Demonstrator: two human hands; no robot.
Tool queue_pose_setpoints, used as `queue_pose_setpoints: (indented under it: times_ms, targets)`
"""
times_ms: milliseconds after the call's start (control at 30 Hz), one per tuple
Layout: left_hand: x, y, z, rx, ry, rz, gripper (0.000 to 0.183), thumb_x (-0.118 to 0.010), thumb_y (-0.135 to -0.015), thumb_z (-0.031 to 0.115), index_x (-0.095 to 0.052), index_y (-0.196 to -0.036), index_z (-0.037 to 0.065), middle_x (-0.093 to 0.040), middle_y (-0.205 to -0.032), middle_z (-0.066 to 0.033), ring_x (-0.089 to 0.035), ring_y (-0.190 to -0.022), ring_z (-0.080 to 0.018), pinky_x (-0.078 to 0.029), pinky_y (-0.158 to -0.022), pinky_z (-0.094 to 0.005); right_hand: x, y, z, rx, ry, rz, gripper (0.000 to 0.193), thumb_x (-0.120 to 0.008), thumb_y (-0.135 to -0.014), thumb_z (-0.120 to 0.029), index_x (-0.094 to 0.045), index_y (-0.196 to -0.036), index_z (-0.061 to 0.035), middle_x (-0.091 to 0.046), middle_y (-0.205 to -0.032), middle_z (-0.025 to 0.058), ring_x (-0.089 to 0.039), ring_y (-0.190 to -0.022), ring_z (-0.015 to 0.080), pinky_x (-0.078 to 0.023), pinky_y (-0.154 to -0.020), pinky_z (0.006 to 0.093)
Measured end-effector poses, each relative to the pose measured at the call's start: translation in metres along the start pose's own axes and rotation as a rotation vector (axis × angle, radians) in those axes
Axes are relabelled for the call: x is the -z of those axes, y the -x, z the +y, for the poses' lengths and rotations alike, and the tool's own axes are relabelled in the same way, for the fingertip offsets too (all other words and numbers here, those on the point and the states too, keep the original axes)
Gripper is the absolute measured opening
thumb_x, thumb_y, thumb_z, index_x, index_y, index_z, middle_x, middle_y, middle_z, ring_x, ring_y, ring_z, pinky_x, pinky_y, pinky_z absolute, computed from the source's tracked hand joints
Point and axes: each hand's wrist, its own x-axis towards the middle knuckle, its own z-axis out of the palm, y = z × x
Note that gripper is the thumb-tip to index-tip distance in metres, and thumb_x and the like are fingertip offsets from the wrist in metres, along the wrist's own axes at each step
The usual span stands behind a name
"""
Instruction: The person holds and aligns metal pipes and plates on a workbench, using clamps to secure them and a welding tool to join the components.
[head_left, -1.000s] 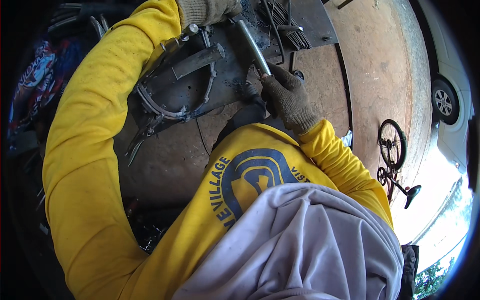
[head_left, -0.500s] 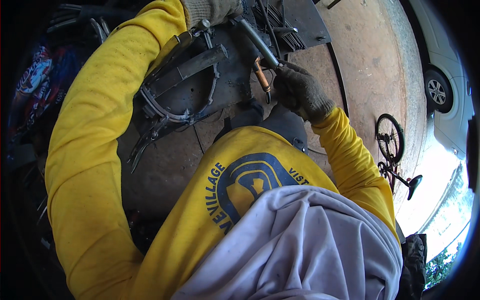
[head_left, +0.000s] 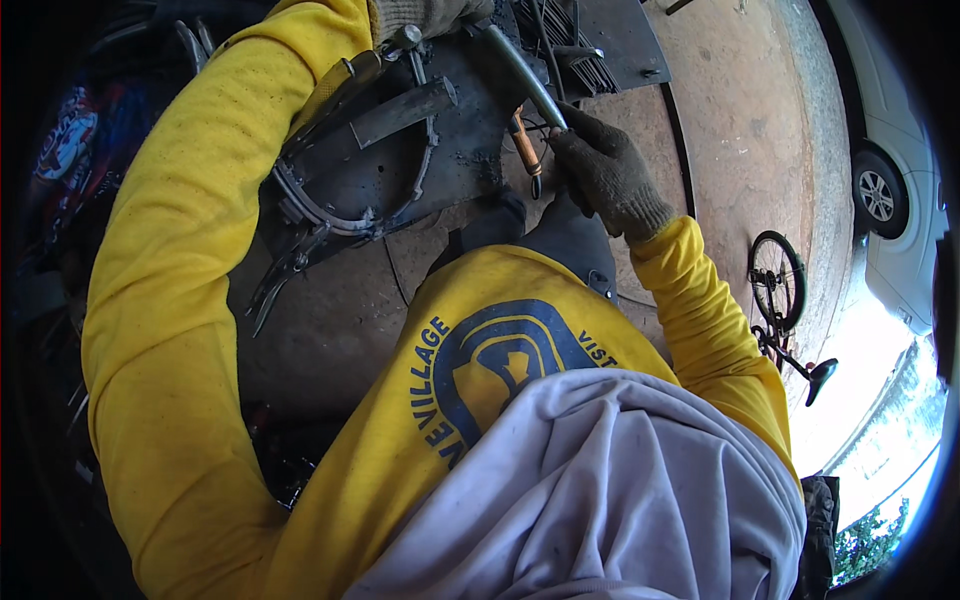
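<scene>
My gloved right hand (head_left: 615,180) is at the near end of a grey metal tube (head_left: 525,75), with the fingers and thumb around its end. The tube slants up and left toward my gloved left hand (head_left: 430,14), which the top edge cuts off. Its fingers are mostly hidden, so I cannot tell what it grips. Below the left hand, a curved metal frame (head_left: 345,222) lies on the dark metal table (head_left: 470,150), with a flat bar (head_left: 405,112) across it. An orange-brown handle with a dark tip (head_left: 526,150) hangs beside the right hand.
Several thin metal rods (head_left: 590,72) lie on the table's far part. A dark cable (head_left: 683,150) runs over the brown floor (head_left: 735,120). To the right are a bicycle (head_left: 778,282) and a white car (head_left: 905,150). Dark clutter fills the left side.
My right hand has shifted slightly down, and its fingers look straighter, showing more of the tube's end. The left hand has stayed nearly in place.
</scene>
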Motion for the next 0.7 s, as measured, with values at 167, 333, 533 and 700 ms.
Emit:
queue_pose_setpoints:
  times_ms: [167, 333, 533, 700]
  targets:
    - [-0.004, -0.018, 0.012, 0.417, -0.096, 0.093, 0.021, -0.065, -0.09, 0.021, -0.076, -0.09, 0.004, -0.074, -0.082, -0.017, -0.073, -0.081, -0.032, -0.057, -0.075, -0.0481, -0.018, 0.007, 0.005, 0.031, 0.083, 0.074, 0.05, -0.059, -0.104, -0.026, -0.052, -0.147, -0.0024, -0.061, -0.071, 0.0038, -0.052, -0.046, 0.0092, -0.041, -0.041, 0.0242]
    - [-0.01, -0.064, 0.047, 1.647, -0.241, 0.321, 0.02, -0.062, -0.093, 0.019, -0.076, -0.094, 0.005, -0.074, -0.083, -0.0151, -0.073, -0.081, -0.0293, -0.058, -0.076, -0.0418, -0.023, 0.01, 0.007, -0.015, 0.172, 0.095, 0.053, -0.06, -0.101, -0.035, -0.056, -0.145, -0.0058, -0.067, -0.08, 0.0053, -0.061, -0.064, 0.0108, -0.05, -0.061, 0.0285]
    - [-0.01, -0.076, 0.064, 1.527, -0.653, -0.026, 0.023, -0.058, -0.097, 0.02, -0.075, -0.108, 0.011, -0.076, -0.1, -0.008, -0.073, -0.09, -0.0252, -0.058, -0.082, -0.0348, -0.023, 0.009, 0.005, 0.014, 0.146, 0.097, 0.049, -0.059, -0.103, -0.029, -0.054, -0.145, -0.0027, -0.061, -0.074, 0.0035, -0.054, -0.05, 0.0093, -0.044, -0.043, 0.0243]
    - [-0.007, -0.075, 0.054, 1.682, -0.428, 0.124, 0.024, -0.057, -0.1, 0.024, -0.076, -0.105, 0.01, -0.076, -0.092, -0.0118, -0.074, -0.088, -0.0241, -0.057, -0.082, -0.0339, -0.003, 0.003, 0.006, -0.116, -0.302, -0.09, 0.046, -0.056, -0.105, -0.025, -0.052, -0.144, -0.0008, -0.056, -0.071, 0.0013, -0.047, -0.046, 0.0074, -0.036, -0.038, 0.0231]
